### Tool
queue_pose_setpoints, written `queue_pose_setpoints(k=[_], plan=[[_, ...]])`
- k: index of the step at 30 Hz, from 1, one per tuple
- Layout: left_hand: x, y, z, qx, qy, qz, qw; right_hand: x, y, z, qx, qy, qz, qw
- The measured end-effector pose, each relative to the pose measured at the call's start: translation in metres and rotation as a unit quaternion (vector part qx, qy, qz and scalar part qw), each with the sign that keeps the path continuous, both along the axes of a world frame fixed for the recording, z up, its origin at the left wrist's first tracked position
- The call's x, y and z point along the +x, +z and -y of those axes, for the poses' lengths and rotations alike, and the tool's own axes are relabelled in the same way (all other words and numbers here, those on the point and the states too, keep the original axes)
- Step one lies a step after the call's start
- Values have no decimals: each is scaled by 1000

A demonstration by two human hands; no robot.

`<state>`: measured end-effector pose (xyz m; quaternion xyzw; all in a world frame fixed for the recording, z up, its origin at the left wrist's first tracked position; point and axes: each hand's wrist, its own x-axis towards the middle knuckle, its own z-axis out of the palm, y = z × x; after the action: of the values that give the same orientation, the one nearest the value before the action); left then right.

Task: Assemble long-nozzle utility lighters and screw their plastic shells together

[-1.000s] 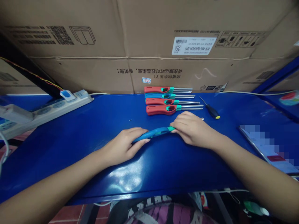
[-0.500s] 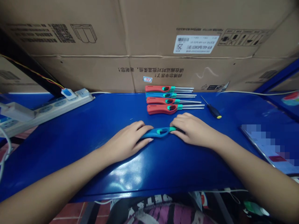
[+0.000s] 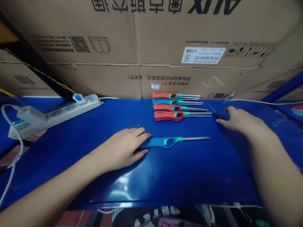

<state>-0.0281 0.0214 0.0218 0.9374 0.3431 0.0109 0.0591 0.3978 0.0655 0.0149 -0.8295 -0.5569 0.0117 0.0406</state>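
My left hand (image 3: 125,148) is closed around the rear of a blue lighter (image 3: 158,142), a long-necked utility lighter lying on the blue table (image 3: 180,176). Its green trigger and metal barrel point right. At the right, my right hand (image 3: 241,121) has its thumb and fingers around the dark handle of a screwdriver (image 3: 216,114), whose thin shaft points to the back left. The handle's end is hidden by the hand. Behind the held lighter lies a row of several similar lighters, the nearest a red lighter (image 3: 167,116) and one a blue lighter (image 3: 162,102).
A large cardboard box (image 3: 161,34) stands along the back edge. At the left is a white power strip (image 3: 63,113) with a plugged-in adapter (image 3: 32,114) and cables. A small metal bit (image 3: 138,125) lies behind my left hand.
My right hand has left the front of the blue lighter and moved right to the screwdriver, baring the metal barrel. My left hand stays on the lighter. The view has tilted up.
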Motion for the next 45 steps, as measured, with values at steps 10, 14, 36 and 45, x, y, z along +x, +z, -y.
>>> queue_pose_setpoints(k=[10, 14, 36, 45], plan=[[14, -7, 13, -59, 15, 65, 996, -67, 20, 15, 255, 44, -110, 960], [22, -14, 20, -59, 13, 88, 994, -121, -3, 31, 269, 310, -290, 865], [32, -41, 12, -109, -14, 266, 958, -149, 22, 38, 276, 244, -536, 759], [54, -40, 20, -73, 45, 245, 966, -149, 48, 28, 266, 156, -733, 607]])
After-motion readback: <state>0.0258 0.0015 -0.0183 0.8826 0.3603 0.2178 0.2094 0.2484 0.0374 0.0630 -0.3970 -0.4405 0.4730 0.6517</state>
